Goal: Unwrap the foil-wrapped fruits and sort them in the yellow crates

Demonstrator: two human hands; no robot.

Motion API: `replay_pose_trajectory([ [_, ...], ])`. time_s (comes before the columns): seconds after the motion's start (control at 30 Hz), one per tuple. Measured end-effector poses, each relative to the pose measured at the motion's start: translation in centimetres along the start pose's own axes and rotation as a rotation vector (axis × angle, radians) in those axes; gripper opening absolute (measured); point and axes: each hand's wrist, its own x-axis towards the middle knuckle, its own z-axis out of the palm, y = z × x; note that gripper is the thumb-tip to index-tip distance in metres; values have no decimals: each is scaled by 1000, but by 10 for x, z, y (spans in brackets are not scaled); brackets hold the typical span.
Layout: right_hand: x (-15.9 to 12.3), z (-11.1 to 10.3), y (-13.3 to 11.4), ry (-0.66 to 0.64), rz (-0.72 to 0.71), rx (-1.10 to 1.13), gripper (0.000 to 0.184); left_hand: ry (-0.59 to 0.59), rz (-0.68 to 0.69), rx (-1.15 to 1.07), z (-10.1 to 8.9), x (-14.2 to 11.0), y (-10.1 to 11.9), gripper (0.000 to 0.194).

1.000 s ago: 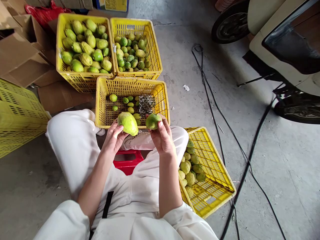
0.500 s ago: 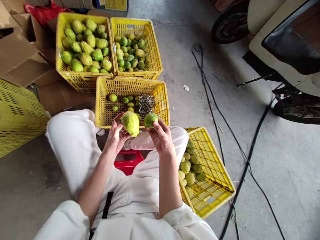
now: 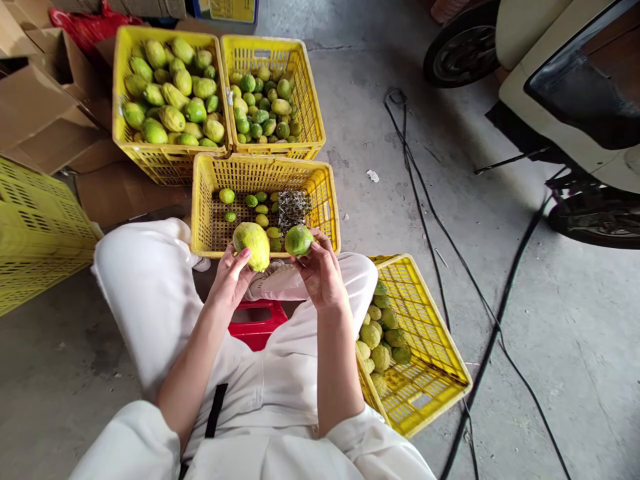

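Note:
My left hand (image 3: 233, 277) is closed around a large yellow-green lemon (image 3: 252, 245), its thumb across the near side. My right hand (image 3: 323, 270) grips a smaller, greener lemon (image 3: 299, 241) between thumb and fingers. Both fruits are held apart, side by side, above the near edge of a yellow crate (image 3: 200, 200). Inside that crate lie several small green fruits (image 3: 261, 219) and a tangled, shiny dark-and-silver clump (image 3: 293, 208).
Behind stand two yellow crates, one of large lemons (image 3: 173, 119), one of smaller fruit (image 3: 269, 107). A tilted crate (image 3: 425, 353) holds lemons by my right knee. Cardboard (image 3: 35, 107) lies left; black cables (image 3: 487, 353) and a white vehicle (image 3: 565, 80) are right.
The large lemon has turned in my left hand and shifted slightly left, showing a rounder side. In my right hand, the greener lemon has turned a little. The crates stay put.

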Motion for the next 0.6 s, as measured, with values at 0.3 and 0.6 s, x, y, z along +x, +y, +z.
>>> replay_pose_trajectory([
  [0.3,-1,-3,-2,-25,12,40,32,3,-23,34,-4,0,-1,71],
  [0.6,-4,-4,-3,-95,-24,-62,39,-67,24,71,0,-2,1,75],
])
